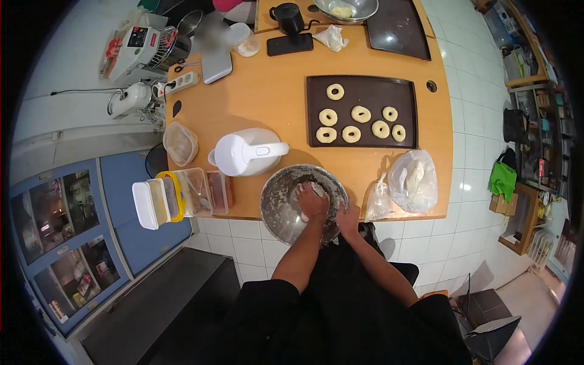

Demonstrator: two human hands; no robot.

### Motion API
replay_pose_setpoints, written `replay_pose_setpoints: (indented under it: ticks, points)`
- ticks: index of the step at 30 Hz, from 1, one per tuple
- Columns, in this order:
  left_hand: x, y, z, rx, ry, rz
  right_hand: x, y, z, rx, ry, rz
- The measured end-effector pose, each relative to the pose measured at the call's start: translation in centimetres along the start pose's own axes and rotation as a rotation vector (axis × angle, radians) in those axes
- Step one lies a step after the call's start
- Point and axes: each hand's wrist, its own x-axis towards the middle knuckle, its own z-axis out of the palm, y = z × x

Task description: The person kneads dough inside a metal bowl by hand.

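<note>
Inside a large metal mixing bowl [277, 210] at the table's near edge, my left hand [312, 202] presses down with its fingers curled over a lump of pale dough [317, 188]. Much of the dough is hidden beneath the hand. Flour or dough residue coats the bowl's inner wall. My right hand [348, 219] grips the bowl's right rim. Just beyond the bowl, a dark baking tray [365, 85] carries several ring-shaped pieces of dough [361, 114].
A white electric kettle [240, 155] stands behind the bowl, with plastic containers [198, 188] to its left. Right of the bowl lie a tied plastic bag [379, 199] and a larger bag with pale contents [413, 182]. A phone [290, 44] and a second tray [398, 27] are farther back.
</note>
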Motion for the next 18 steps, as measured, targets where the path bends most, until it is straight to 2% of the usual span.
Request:
replay_pose_setpoints:
  ticks: [2,5,7,10,13,16,17,18]
  points:
    - [0.5,-0.4,0.2,0.03,-0.039,-0.03,0.1,-0.3,-0.1,0.076,-0.021,0.038]
    - [1.5,-1.0,1.5,0.016,-0.043,-0.046,0.2,-1.1,-0.3,0.104,0.017,-0.06]
    - [2.1,-1.3,1.5,0.007,-0.059,-0.09,0.1,0.1,0.2,0.059,-0.001,-0.025]
    - [2.7,-2.2,2.4,-0.013,0.028,-0.102,0.1,0.5,0.2,0.051,-0.018,-0.007]
    - [3.6,-2.8,2.1,-0.187,0.064,-0.091,0.2,-0.1,0.0,0.054,-0.023,0.01]
    - [3.0,-2.6,0.9,-0.392,0.223,-0.012,0.0,0.2,0.0,-0.004,-0.046,0.043]
    - [3.4,-2.7,2.1,-0.433,0.351,0.01,0.0,0.5,0.0,-0.033,-0.056,0.052]
    - [4.2,-3.6,4.3,-0.47,0.478,0.028,-0.2,0.4,0.1,-0.017,0.024,-0.047]
